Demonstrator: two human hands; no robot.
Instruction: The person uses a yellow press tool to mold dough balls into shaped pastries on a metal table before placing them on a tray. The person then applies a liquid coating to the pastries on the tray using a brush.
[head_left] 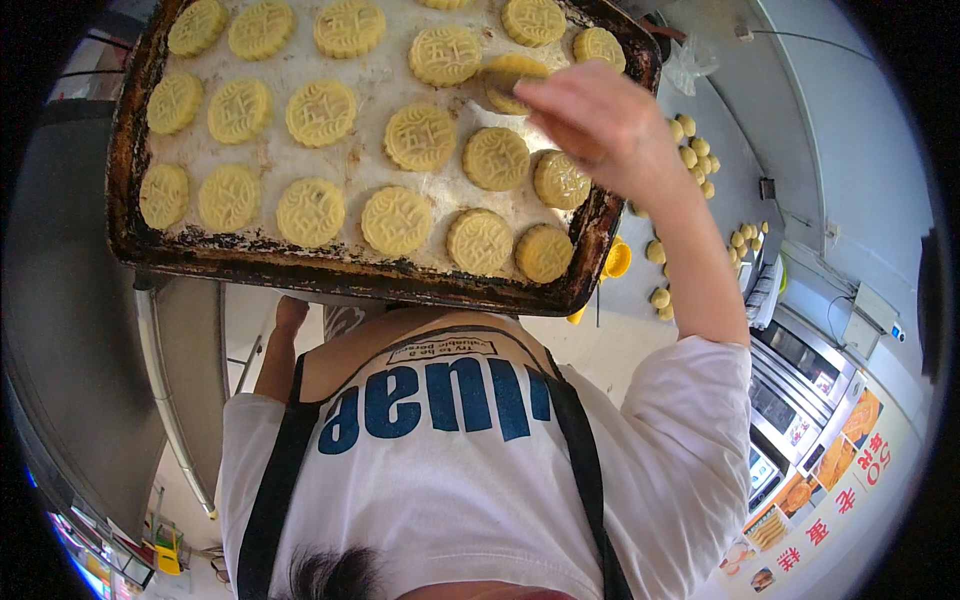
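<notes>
My right hand (605, 120) is over the right part of a large dark-rimmed baking tray (330, 272), its fingers closed and smeared by motion. At the fingertips is a blurred, dark, thin thing I cannot make out, right over a pale yellow mooncake (515, 70). Round, pattern-pressed mooncakes lie in rows on the tray, among them one mooncake (497, 158) just below my hand and a shiny-topped mooncake (562, 180) beside my wrist. My left hand (290, 312) hangs low by my side below the tray's front edge, its fingers hardly visible.
On a grey worktop to the right lie several dough balls (690, 155), with a yellow container (617, 260) near the tray's corner. A clear plastic bag (692, 62) lies past the far right corner. Ovens (800, 385) stand farther right. A large grey metal cabinet (70, 300) flanks the left.
</notes>
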